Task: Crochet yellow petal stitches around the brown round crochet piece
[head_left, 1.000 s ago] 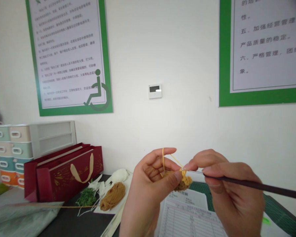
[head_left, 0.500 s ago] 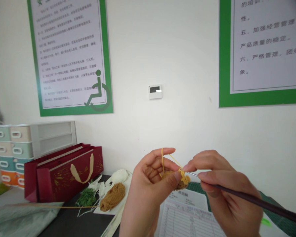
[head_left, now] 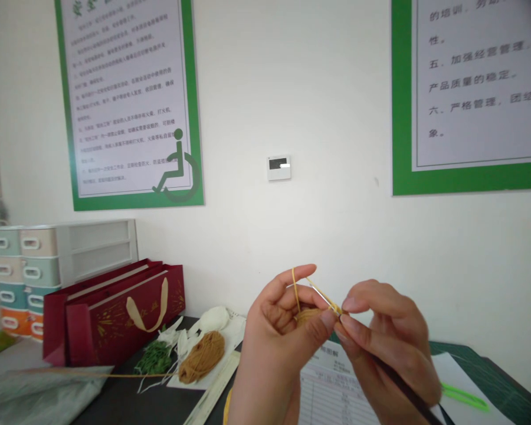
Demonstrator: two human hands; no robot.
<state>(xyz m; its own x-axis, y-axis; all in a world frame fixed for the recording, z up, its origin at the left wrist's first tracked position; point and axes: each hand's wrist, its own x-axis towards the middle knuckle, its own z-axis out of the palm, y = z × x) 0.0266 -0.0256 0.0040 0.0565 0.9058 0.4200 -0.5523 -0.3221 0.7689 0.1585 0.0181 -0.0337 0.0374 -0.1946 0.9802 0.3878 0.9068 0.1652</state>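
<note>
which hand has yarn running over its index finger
The left hand: yellow yarn passes over its raised index finger, whereas the right hand grips the dark-handled hook.

Mine: one left hand [head_left: 272,354], one right hand [head_left: 392,345]; in them, one hook [head_left: 400,383], one yellow yarn piece [head_left: 306,314]. Toward the table's [head_left: 154,407] far edge: two red bags [head_left: 110,336], one brown yarn ball [head_left: 202,358], one white ball [head_left: 215,319], one green bundle [head_left: 154,359]. Drawer fronts [head_left: 41,271] showing: eight. Wall [head_left: 327,224]: two posters [head_left: 124,106], one panel [head_left: 278,173].
</note>
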